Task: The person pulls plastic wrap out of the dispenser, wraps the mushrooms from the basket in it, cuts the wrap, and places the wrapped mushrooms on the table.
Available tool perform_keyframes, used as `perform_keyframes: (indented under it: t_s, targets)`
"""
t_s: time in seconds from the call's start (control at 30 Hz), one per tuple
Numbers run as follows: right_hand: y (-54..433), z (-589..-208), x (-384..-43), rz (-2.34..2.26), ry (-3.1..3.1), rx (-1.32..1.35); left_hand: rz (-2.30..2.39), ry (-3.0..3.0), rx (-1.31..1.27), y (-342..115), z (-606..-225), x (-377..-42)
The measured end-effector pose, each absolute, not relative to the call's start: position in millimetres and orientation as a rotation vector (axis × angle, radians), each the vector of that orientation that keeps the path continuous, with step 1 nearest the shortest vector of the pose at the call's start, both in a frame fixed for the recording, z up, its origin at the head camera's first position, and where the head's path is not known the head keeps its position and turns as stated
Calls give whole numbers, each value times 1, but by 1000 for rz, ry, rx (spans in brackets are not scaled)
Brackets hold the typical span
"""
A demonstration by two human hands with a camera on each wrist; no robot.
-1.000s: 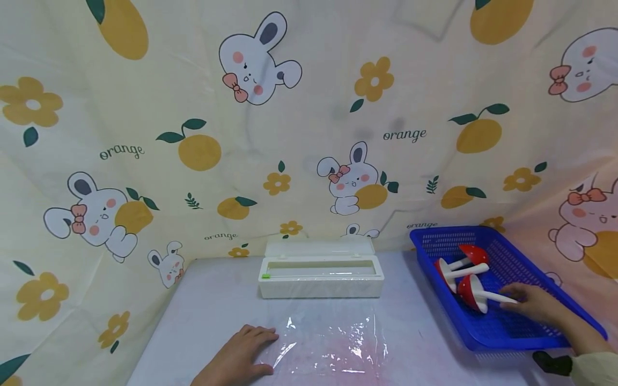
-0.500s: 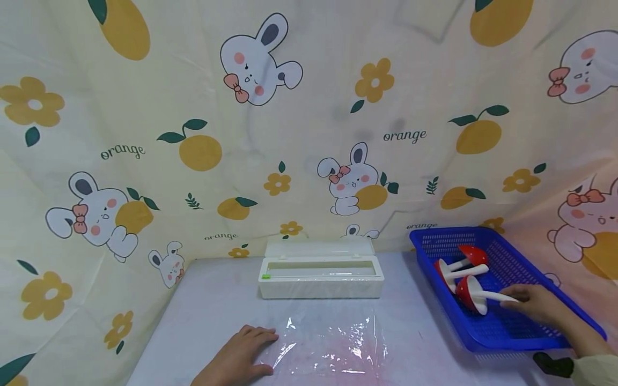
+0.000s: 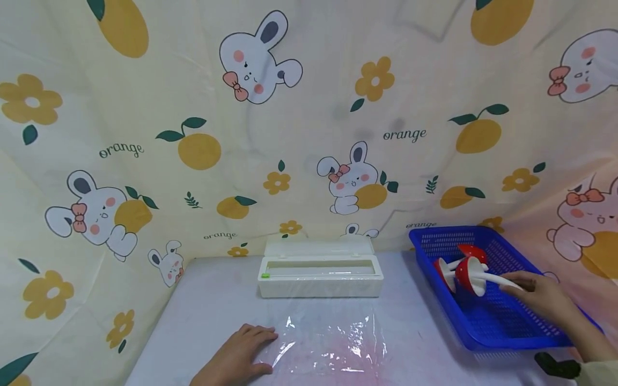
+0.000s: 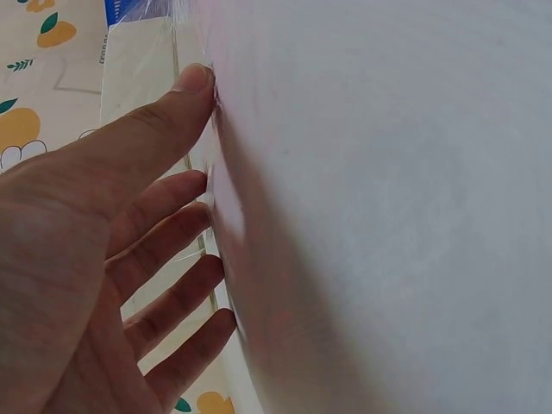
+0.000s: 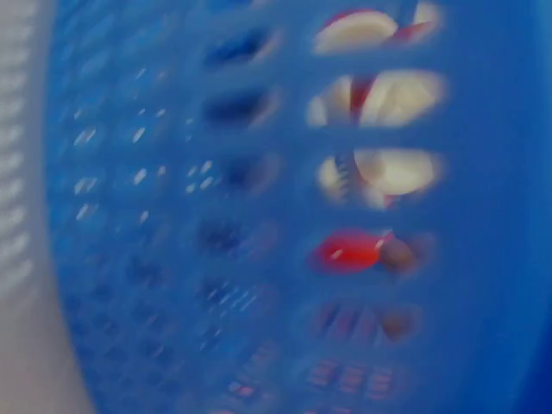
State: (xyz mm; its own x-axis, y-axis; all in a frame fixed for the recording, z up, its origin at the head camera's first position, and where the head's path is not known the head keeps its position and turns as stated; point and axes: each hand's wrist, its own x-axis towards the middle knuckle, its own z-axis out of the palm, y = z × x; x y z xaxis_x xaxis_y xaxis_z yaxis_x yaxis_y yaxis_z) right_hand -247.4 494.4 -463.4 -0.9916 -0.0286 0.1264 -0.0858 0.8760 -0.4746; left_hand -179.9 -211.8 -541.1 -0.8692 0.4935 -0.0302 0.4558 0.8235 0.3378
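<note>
My right hand (image 3: 543, 295) pinches the white stem of a toy mushroom (image 3: 465, 274) with a white-dotted red cap, raised a little inside the blue basket (image 3: 507, 343). Behind it in the basket lie a second mushroom (image 3: 442, 273) and a third mushroom (image 3: 470, 250), partly covered. The right wrist view is blurred by the basket wall (image 5: 500, 207), with red and white showing through its slots. My left hand (image 3: 236, 351) rests with spread, fairly straight fingers at the left edge of a clear plastic film (image 3: 328, 343); its fingertips (image 4: 194, 79) touch the table surface.
Behind the film stands a white cling film dispenser box (image 3: 321, 288) with its lid (image 3: 318, 247) raised and a green slider (image 3: 265, 275) at its left end. The white table (image 3: 203, 300) ends at a printed curtain (image 3: 299, 134) at the back.
My right hand has lifted the mushroom slightly upward in the basket, so its cap now overlaps the ones behind. The left hand has stayed in place on the film.
</note>
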Motion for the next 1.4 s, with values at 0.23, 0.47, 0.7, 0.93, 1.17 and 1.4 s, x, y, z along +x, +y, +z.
perform_keyframes:
  t_s: [0.23, 0.47, 0.7, 0.93, 1.17, 1.4]
  targets:
    - [467, -440, -242, 782, -2796, 131, 496, 2912, 796, -213, -540, -177]
    - [429, -422, -239, 862, -2694, 217, 497, 2899, 785, -212, -538, -175]
    - [378, -416, -236, 950, -2649, 293, 492, 2909, 798, -212, -536, -175]
    - [333, -421, -232, 1020, -2613, 420, 497, 2897, 781, -211, -538, -175]
    - [294, -434, -233, 1104, -2624, 473, 488, 2899, 801, -211, -538, -177]
    - [261, -454, -234, 1227, -2632, 478, 470, 2857, 723, -210, -540, -180]
